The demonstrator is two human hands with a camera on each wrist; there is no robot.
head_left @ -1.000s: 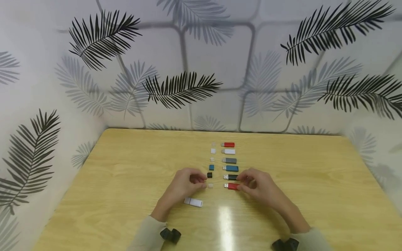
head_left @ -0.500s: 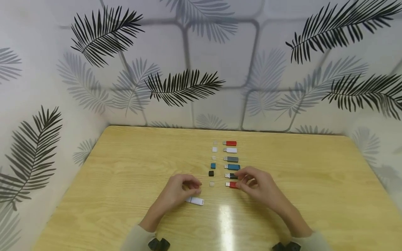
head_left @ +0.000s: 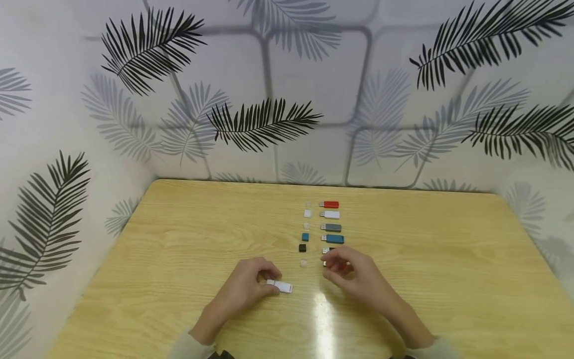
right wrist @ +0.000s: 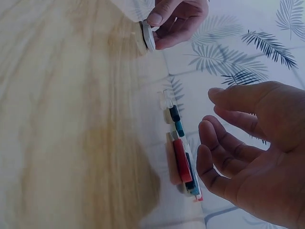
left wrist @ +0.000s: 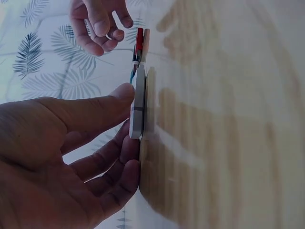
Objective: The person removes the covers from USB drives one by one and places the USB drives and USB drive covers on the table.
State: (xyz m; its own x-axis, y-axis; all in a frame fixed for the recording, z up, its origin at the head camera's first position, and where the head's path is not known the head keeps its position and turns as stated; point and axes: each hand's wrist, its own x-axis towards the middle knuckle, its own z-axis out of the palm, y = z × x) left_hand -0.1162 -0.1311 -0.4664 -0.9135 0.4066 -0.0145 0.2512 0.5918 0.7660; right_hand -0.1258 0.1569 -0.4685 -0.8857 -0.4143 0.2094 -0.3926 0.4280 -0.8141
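Note:
A capped white USB flash drive point(head_left: 284, 287) lies on the table. My left hand point(head_left: 242, 286) pinches its cap end, thumb on one side and fingertips on the other, as the left wrist view point(left wrist: 137, 109) also shows. My right hand point(head_left: 356, 274) hovers over the nearest red USB drive point(right wrist: 181, 161), fingers loosely bent, nothing between them. In the head view it covers most of that drive and part of a black one point(head_left: 326, 251). Between the hands, a clear cap point(head_left: 303, 263) and a black cap point(head_left: 302, 248) sit on the wood.
Farther back, uncapped drives continue the column: blue point(head_left: 335, 239), grey point(head_left: 333, 228), white point(head_left: 332, 215) and red point(head_left: 331, 204). To their left runs a column of caps, among them a blue cap point(head_left: 305, 237). A leaf-patterned wall point(head_left: 309, 149) rises behind the wooden table point(head_left: 202, 224).
My left hand has come away from the clear cap, moving left and nearer, and now grips the white USB drive. The right hand has shifted slightly left, off the red drive's end.

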